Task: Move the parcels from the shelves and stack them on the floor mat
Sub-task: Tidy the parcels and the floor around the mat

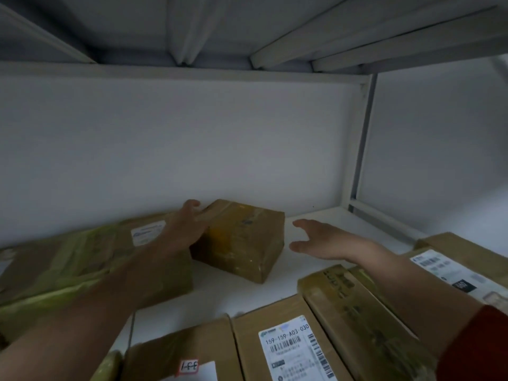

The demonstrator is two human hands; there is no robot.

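Observation:
A small brown taped parcel [242,240] sits at the back of the white shelf [220,295], near the rear wall. My left hand [185,225] rests against its left side, fingers reaching over the far top corner. To the parcel's right, my right hand [321,239] hovers open, fingers spread, a short gap away from the box. A large flat parcel with green tape [77,268] lies at the left under my left forearm.
Several cardboard parcels with labels line the shelf front: one marked 159-159-A03-030 [286,345], a long narrow one [354,317], one with a handwritten tag [181,356], another at far right [461,265]. The upper shelf [247,31] hangs overhead; a metal upright [362,138] stands right.

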